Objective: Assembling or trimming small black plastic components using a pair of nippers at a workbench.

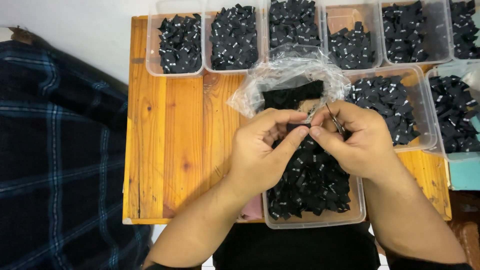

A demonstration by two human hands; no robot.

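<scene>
My left hand (262, 150) and my right hand (357, 137) meet over the middle of a wooden table (170, 145). Together they pinch one small black fabric label (300, 126) between thumbs and forefingers. A thin metal tool (335, 120), like small snips, also sits in my right hand. Below my hands stands a clear plastic tub (357, 212) full of black labels with white print. Just beyond my fingers lies an open clear plastic bag (285, 75) with black label material inside.
Several clear tubs of black labels line the table's far edge (175, 45) and right side (400, 105). A dark plaid cloth (55, 150) lies to the left of the table. A teal surface (465, 175) shows at the right edge.
</scene>
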